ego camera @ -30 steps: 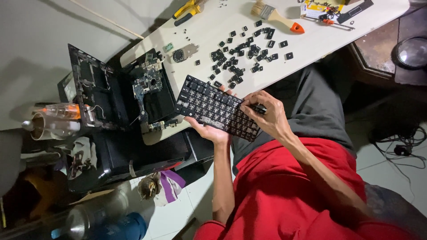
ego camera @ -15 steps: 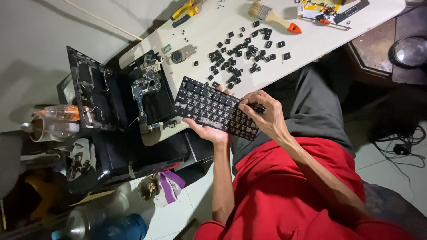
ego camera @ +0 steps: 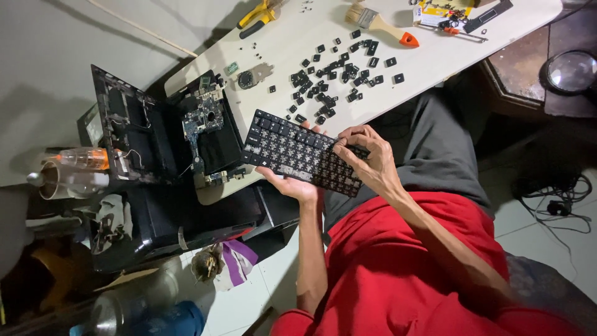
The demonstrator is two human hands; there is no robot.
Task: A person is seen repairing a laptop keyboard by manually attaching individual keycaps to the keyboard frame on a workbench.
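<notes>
A white table [ego camera: 435,56] carries the work, lying just beyond the hands. Directly past them a scatter of loose black keycaps [ego camera: 336,68] covers its middle. Farther out lie 1 paintbrush [ego camera: 380,23] with an orange handle tip and a yellow-handled tool [ego camera: 258,15]. Off the left hand's side, an opened laptop chassis [ego camera: 205,134] sits on the table's corner.
</notes>
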